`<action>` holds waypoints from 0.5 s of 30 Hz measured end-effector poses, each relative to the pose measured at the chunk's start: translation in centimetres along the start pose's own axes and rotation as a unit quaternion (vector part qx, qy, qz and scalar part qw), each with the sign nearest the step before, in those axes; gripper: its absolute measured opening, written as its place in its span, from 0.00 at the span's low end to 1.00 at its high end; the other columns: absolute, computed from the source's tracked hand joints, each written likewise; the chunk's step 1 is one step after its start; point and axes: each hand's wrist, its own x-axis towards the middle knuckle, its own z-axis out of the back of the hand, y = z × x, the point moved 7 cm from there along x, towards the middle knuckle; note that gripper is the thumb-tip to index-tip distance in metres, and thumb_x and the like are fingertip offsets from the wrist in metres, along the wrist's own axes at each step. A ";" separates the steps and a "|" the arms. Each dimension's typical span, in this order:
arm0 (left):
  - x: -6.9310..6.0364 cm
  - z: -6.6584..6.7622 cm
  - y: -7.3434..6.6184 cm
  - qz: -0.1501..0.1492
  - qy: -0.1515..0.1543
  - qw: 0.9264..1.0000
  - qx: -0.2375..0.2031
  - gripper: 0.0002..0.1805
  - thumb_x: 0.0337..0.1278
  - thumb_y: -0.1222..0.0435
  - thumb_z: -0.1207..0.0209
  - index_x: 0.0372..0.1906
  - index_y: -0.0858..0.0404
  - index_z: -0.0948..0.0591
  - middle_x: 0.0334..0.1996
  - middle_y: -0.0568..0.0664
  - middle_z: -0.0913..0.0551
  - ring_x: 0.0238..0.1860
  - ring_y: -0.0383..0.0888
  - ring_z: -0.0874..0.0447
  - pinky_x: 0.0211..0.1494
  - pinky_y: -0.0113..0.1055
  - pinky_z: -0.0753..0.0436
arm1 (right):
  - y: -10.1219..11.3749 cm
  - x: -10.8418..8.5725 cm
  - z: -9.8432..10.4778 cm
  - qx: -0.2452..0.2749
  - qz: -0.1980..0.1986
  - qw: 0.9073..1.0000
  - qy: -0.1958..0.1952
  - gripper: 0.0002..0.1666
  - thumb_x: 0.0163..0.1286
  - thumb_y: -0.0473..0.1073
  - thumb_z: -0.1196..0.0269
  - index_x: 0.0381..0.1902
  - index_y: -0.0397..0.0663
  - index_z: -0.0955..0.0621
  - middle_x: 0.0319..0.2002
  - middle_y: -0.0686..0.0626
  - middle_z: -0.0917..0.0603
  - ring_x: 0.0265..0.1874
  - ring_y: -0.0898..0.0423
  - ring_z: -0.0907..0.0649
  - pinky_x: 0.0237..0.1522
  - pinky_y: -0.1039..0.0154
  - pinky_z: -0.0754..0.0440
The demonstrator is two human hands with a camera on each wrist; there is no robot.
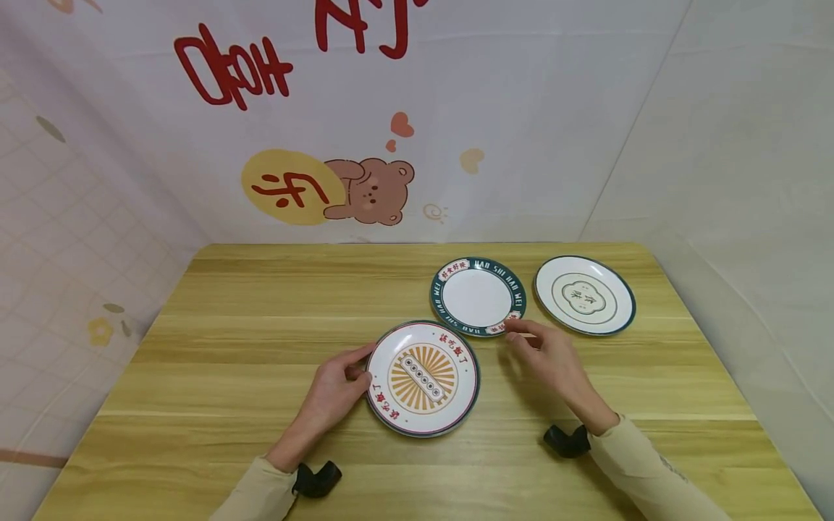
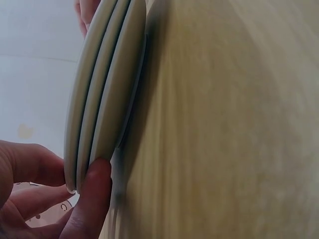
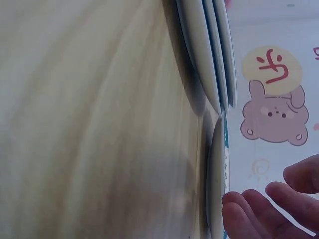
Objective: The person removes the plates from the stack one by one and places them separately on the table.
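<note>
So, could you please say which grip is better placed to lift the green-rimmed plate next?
Probably the right grip: it is empty, at the edge of the green-rimmed plate, while the left grip pinches the stacked plates.

Green-rimmed plate (image 1: 478,297): "HAO SHI HAO WEI", white lettering, twice round. Sunburst plate (image 1: 423,378): red 该吃饭了, also twice; tiny centre characters illegible. Lobed-emblem plate (image 1: 584,295): emblem characters unclear. Wall cloth (image 1: 521,72): red 乐, sideways, on yellow disc (image 1: 276,170); bigger red characters above, partly cut off.

Head view above plates (image 1: 423,378), wrist views edge-on
</note>
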 end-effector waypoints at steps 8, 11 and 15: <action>0.0 -0.6 -0.3 -0.003 0.006 1.000 -0.004 0.27 0.59 0.76 0.37 0.64 0.62 0.17 0.55 0.57 0.14 0.42 0.42 0.15 0.43 0.31 0.18 | -0.3 -0.7 -1.2 0.058 -0.017 0.997 0.043 0.17 0.78 0.38 0.40 0.60 0.39 0.16 0.54 0.44 0.12 0.52 0.49 0.13 0.55 0.55 0.15; 0.0 -0.8 -0.4 -0.003 0.008 1.000 -0.004 0.27 0.59 0.76 0.37 0.64 0.62 0.17 0.54 0.56 0.14 0.42 0.42 0.14 0.43 0.31 0.18 | -0.7 -0.9 -1.8 0.097 -0.038 0.992 0.066 0.18 0.79 0.39 0.41 0.61 0.37 0.17 0.55 0.41 0.13 0.50 0.49 0.13 0.50 0.59 0.13; -0.1 -0.9 -0.5 -0.001 0.008 1.000 -0.004 0.27 0.59 0.76 0.37 0.64 0.61 0.17 0.52 0.55 0.13 0.42 0.42 0.14 0.43 0.31 0.18 | -0.9 -1.0 -2.4 0.138 -0.049 0.985 0.088 0.19 0.78 0.40 0.39 0.60 0.35 0.17 0.55 0.38 0.14 0.48 0.48 0.13 0.45 0.65 0.13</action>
